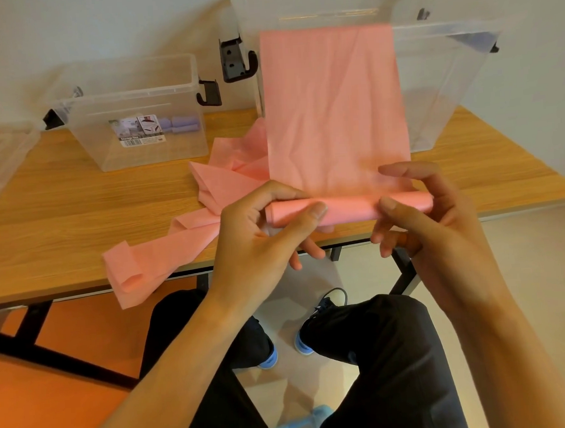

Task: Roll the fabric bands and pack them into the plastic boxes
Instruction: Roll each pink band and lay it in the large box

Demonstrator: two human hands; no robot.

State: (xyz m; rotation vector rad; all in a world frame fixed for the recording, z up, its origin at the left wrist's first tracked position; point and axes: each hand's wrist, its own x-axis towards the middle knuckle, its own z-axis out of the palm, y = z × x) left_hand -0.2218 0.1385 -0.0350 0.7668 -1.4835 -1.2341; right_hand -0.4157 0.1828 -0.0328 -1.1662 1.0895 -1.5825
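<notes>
Single wide-angle head cam, above the near edge of the table (59, 207), pitched forward and down, close in. Sees across it to the wall (64, 28) behind; bowed edges, probably lens.

The raised pink band (332, 111) hides the middle of the large clear box (448, 88). The label (137, 131) on the small box (171, 149) is unreadably small and covers part of the purple rolls (186, 123). The left edge cuts off another clear piece (0, 158).
</notes>
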